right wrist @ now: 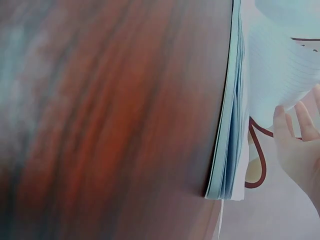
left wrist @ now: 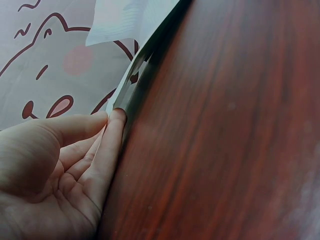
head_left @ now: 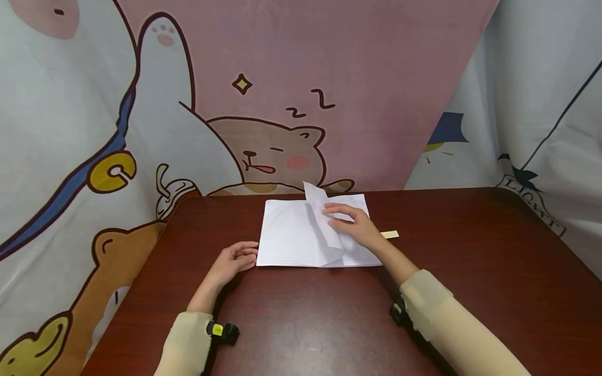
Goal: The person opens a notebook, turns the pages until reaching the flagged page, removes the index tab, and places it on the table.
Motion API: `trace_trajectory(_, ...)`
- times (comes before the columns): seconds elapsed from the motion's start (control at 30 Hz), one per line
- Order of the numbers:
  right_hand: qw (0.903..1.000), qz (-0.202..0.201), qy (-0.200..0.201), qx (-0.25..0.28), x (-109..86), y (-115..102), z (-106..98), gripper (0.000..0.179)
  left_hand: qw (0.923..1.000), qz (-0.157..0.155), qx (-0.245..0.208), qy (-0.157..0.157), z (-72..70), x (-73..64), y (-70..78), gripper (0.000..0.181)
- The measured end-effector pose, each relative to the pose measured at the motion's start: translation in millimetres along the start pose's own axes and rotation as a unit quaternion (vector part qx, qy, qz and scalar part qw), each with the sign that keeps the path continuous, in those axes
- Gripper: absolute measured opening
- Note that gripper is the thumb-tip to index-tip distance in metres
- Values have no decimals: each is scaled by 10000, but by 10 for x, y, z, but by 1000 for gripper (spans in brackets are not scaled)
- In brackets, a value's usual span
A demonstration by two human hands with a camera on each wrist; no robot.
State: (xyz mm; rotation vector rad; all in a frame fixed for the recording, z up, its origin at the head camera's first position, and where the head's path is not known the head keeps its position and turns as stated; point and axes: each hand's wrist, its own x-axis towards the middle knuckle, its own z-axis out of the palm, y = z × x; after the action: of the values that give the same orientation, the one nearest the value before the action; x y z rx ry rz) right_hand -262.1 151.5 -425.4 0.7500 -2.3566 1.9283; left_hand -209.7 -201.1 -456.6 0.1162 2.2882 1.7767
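An open notebook [head_left: 287, 235] with lined white pages lies on the table. One page [head_left: 322, 219] stands raised near its middle, curving up off the right half. My right hand [head_left: 355, 225] is at the right side of this page, its fingers spread and the fingertips against the paper. In the right wrist view the page [right wrist: 275, 75] bows beside those fingers. My left hand [head_left: 232, 262] is at the notebook's left edge. Seen from the left wrist, thumb and index finger [left wrist: 116, 135] pinch that edge between their tips.
The dark red-brown wooden table [head_left: 301, 318] extends around the notebook. A pale yellow strip [head_left: 390, 234] pokes out beyond the notebook's right side. Behind the table hangs a cartoon-printed cloth [head_left: 376, 94]. Black wrist cameras [head_left: 224, 332] sit at both cuffs.
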Motion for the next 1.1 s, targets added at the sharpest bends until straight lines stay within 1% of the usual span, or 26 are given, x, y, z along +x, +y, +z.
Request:
trace_trajectory(0.27, 9999, -44, 26, 164, 13, -25, 49, 30, 10000, -26, -8, 38, 5, -3, 6, 42)
trace_trajectory(0.5, 10000, -22, -1, 70, 29, -48, 86, 31, 10000, -70, -7, 38, 9, -14, 19, 42)
trace_trajectory(0.67, 9999, -83, -52, 113, 47, -16, 100, 32, 10000, -37, -31, 17, 4, -12, 7, 42)
trace_trajectory(0.8, 9999, -48, -69, 99, 55, -3, 101, 32, 10000, -7, -75, -11, -2, -8, -4, 42)
trace_trajectory(1.1, 9997, -47, -10, -238, 52, -19, 58, 32, 9999, 30, -83, -63, -11, -18, 8, 43)
